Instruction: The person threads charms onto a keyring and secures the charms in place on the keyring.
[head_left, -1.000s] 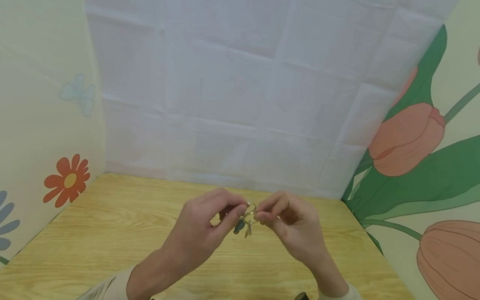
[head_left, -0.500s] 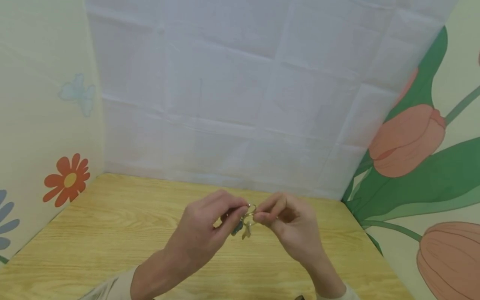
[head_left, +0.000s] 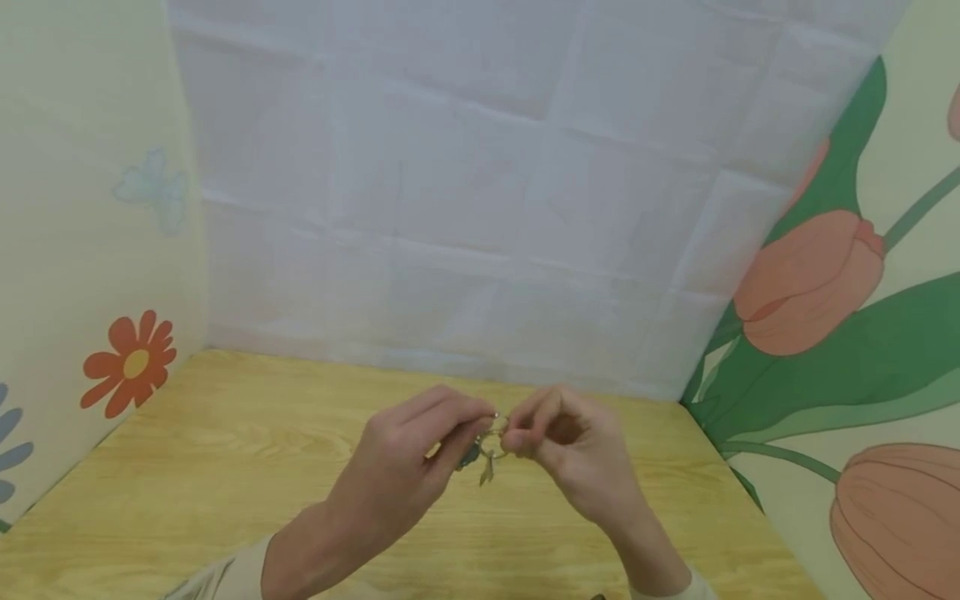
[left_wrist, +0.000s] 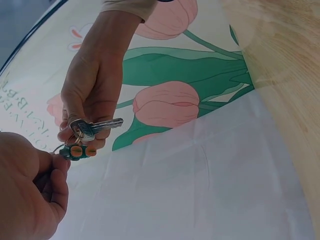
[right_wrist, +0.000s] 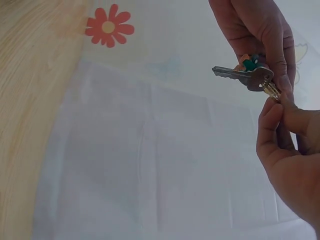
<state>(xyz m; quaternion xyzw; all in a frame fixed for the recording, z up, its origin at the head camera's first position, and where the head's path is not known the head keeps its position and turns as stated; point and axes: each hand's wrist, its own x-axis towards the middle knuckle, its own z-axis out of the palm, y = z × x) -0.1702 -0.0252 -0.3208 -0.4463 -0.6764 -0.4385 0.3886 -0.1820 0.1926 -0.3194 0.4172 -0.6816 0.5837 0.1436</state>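
Note:
Above the table, near the middle of the head view, both hands meet at a gold key ring (head_left: 492, 455). My left hand (head_left: 408, 446) pinches the ring's upper left side between thumb and fingers. On the other side my right hand (head_left: 573, 450) pinches it, fingertips close to the left ones. A silver key (left_wrist: 102, 127) hangs from the ring; in the right wrist view the same key (right_wrist: 235, 74) points away from the hands. Beside it dangles a small green and orange charm (left_wrist: 77, 152), partly behind the left fingers in the head view. Fingertips hide part of the ring.
Beneath the hands lies a wood-grain table (head_left: 262, 442). A creased white sheet (head_left: 450, 192) hangs along its back edge. Side panels carry a printed red flower (head_left: 135, 364) on the left and printed tulips (head_left: 810, 283) on the right.
Both hands stay close together with small finger shifts. The right fingertips have moved slightly left and down along the ring, and the key and charm have swung slightly left.

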